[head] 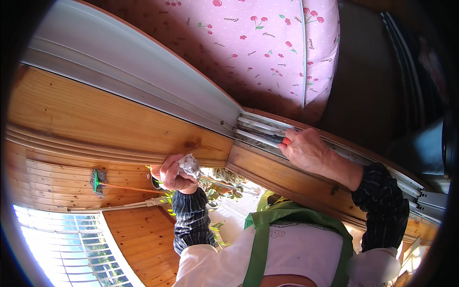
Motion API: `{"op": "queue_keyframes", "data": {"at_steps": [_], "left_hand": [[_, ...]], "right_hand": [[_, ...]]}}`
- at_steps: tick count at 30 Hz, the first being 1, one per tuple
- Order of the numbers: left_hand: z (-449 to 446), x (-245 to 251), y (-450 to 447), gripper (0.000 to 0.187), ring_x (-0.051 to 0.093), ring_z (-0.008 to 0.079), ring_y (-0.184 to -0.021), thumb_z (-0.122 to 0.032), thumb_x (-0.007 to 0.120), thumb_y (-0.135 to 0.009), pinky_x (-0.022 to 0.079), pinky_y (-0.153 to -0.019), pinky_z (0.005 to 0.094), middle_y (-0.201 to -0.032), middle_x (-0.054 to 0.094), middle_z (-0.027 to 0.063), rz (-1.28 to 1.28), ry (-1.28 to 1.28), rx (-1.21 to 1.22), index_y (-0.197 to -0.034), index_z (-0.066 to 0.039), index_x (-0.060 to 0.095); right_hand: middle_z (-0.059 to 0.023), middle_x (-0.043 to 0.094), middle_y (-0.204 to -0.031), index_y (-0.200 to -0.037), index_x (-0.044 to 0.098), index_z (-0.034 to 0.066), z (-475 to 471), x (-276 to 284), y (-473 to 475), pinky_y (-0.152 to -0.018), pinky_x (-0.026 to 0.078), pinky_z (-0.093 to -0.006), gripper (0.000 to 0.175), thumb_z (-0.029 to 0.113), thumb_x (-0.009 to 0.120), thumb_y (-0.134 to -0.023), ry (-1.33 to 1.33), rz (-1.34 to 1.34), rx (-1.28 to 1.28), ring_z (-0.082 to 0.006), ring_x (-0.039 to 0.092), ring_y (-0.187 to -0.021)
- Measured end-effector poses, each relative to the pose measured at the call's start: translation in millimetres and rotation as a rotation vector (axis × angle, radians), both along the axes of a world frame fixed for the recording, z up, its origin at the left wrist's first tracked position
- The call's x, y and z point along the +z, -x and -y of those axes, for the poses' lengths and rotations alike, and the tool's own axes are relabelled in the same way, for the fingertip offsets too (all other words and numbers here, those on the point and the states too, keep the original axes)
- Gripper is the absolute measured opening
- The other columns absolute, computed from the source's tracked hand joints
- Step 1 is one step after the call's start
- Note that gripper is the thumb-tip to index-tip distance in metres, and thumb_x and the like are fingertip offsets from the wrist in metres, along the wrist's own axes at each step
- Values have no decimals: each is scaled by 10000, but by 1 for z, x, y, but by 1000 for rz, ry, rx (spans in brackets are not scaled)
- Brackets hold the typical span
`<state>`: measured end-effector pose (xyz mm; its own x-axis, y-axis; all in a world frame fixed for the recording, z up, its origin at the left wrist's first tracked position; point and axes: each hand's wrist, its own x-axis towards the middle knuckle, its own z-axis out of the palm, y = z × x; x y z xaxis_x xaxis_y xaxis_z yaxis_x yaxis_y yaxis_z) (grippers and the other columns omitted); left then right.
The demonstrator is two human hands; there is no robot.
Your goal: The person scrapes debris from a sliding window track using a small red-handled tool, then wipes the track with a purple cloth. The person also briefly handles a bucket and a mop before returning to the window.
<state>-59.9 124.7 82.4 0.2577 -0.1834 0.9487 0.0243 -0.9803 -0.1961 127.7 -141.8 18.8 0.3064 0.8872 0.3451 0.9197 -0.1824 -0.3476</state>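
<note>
My left hand (177,174) grips a crumpled greyish-white wad (189,166), cloth or paper, beside the edge of the wooden window casing (107,111). At the right, my right hand (306,149) is closed around the red and black handle of a tool (278,138). The tool points left into the metal sliding-window track (258,125), near the corner of the frame; its working end is hard to make out. Dark dirt shows between the pale rails. Dark striped sleeve covers are on both forearms, and a green apron hangs over a white top.
Cherry-print pink fabric (272,46) hangs just beyond the track. A metal frame upright (136,68) runs to the upper left. Below are green potted plants (215,190), a mop with a green head (96,181) against wood panelling, and a barred window (71,247).
</note>
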Motion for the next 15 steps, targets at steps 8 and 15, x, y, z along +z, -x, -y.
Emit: {"op": "queue_keyframes", "data": {"at_steps": [8, 15], "left_hand": [[-1, -1, -3, 333, 529, 182, -817, -222, 691, -843, 384, -771, 327, -836, 679, 102, 23, 2, -34, -1098, -107, 510], [0, -2, 0, 317, 532, 180, -816, -192, 701, -809, 384, -771, 337, -845, 675, 106, 7, 14, 6, -1053, -97, 523]], "right_hand": [[-117, 589, -728, -680, 649, 25, 3, -2, -1, -531, 517, -416, 300, 231, 653, -897, -20, 75, 4, -278, 623, -592], [-144, 597, -745, -662, 653, 33, 15, 9, -1, -560, 512, -427, 314, 224, 629, -910, 30, -41, -21, -298, 635, -631]]}}
